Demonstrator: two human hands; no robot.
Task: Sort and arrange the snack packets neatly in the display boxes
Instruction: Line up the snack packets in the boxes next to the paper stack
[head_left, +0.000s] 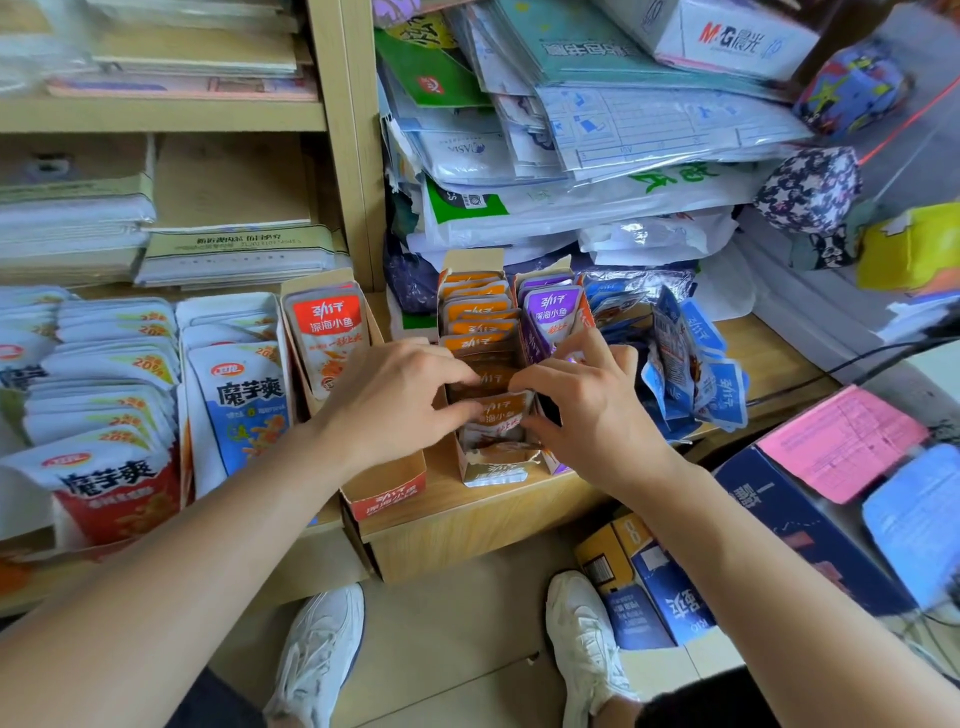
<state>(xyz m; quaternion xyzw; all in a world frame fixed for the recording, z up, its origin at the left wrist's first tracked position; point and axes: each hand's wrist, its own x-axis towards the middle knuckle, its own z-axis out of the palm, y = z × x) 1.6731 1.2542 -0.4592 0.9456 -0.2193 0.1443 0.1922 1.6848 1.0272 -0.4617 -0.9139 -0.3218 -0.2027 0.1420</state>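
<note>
Left section: white packets (104, 364) lie overlapped in rows running near to far, faces up, so that each label shows. Next right, the red box (384, 493) holds one red packet (328, 332) leaning against its far wall. The rest of that box is hidden under the forearm.

Left hand (395, 395): fingers curled, tips pinching the near end of the orange packets (480, 312) from the left. Right hand (587, 410): fingers likewise curled, gripping the same row from the right. Judgement: the two hands squeeze the row between them to square it up within the orange box (493, 470).

That box stands at the centre of the counter (779, 358), long axis near to far, open front facing near. Its packets stand on edge, tops up, printed faces toward the near side, filed one behind another along that axis. Purple packets (553, 312) stand likewise just beside it, right. Far right, blue packets (691, 364) lie loose and tumbled, apparently unsorted.
</note>
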